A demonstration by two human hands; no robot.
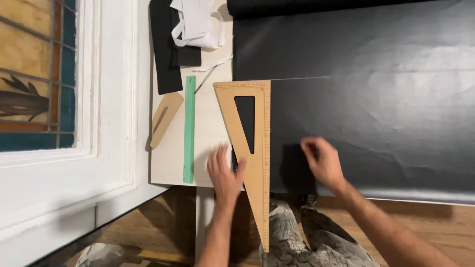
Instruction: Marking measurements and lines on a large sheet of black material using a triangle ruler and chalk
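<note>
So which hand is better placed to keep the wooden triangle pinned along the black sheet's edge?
Left, I'd say. The left hand already rests against the wooden triangle on the table, while the right hand lies flat on the black sheet, apart from the triangle.

left hand (225, 173): flat, fingers spread | right hand (322, 160): palm down, fingers seemingly curled, blurred

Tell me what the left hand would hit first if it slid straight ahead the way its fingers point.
Probably nothing soon: the left hand points up the bare pale wooden tabletop, between the long green plastic ruler and the wooden set-square triangle. Far ahead lie the white paper scraps.
</note>
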